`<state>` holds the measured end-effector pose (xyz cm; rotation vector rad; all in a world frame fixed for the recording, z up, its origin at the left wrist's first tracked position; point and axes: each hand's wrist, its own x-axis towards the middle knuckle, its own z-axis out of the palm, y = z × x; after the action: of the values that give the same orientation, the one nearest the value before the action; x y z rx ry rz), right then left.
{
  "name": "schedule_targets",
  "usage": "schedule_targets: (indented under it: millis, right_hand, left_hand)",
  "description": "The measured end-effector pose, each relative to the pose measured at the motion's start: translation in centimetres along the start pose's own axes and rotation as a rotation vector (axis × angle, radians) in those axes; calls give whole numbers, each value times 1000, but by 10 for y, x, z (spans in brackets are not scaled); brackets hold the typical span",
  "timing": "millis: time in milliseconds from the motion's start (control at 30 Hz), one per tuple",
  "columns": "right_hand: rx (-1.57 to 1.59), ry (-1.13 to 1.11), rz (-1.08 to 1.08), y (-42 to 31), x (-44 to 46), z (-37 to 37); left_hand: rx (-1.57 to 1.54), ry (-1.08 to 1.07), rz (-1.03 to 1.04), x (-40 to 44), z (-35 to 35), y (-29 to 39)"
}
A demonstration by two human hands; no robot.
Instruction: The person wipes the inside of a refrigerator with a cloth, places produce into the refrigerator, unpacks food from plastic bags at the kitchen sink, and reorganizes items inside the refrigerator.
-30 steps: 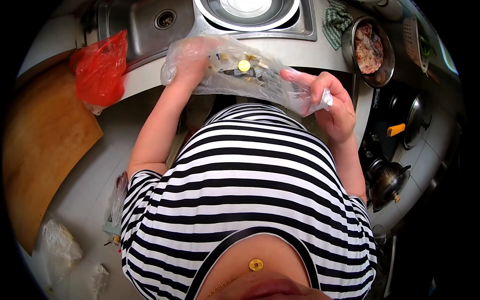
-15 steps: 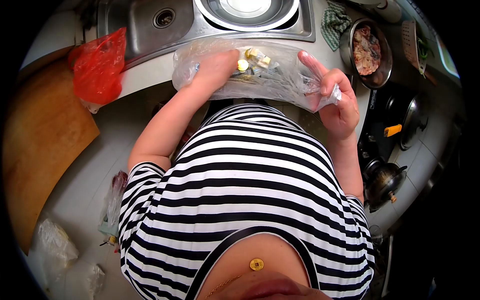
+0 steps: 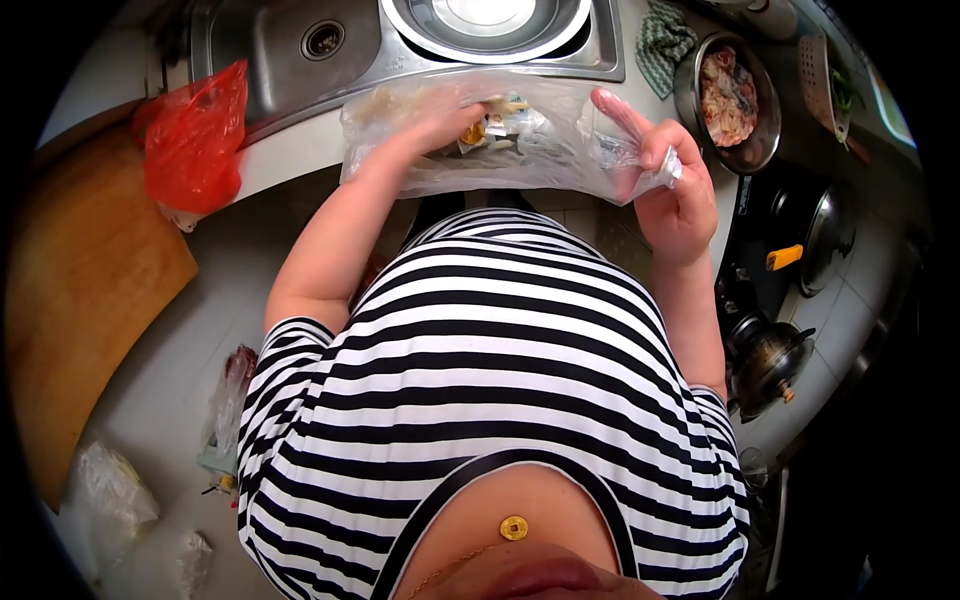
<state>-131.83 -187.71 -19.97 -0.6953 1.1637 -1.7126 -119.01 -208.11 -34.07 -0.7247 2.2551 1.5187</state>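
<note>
A clear plastic bag (image 3: 560,165) stretches across the front of the counter, with small white and yellow packets (image 3: 505,122) showing inside it. My left hand (image 3: 450,125) reaches into the bag from the left, its fingers at the packets. The fingertips are partly hidden and blurred, so whether they grasp one I cannot tell. At the bag's right end, my right hand (image 3: 680,185) is closed on the gathered plastic, with one finger stretched out under the film.
Behind the bag lies a steel sink (image 3: 275,75) with a metal basin (image 3: 490,45). Red bag (image 3: 195,140) hangs over the counter's left edge. At right are a bowl of raw meat (image 3: 730,100), a checked cloth (image 3: 665,45), a pot lid (image 3: 828,238) and a kettle (image 3: 770,365).
My left hand has shifted slightly up and to the right within the bag, and the packets have been stirred about. My right hand keeps its hold on the plastic.
</note>
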Motion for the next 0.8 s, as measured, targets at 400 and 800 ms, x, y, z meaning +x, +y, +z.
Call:
schedule_targets:
  millis: [400, 800]
  right_hand:
    - [17, -39, -11, 0, 12, -4]
    - [25, -46, -6, 2, 13, -9]
  left_hand:
    - [-725, -191, -376, -17, -13, -22]
    - [-923, -130, -234, -26, -14, -13]
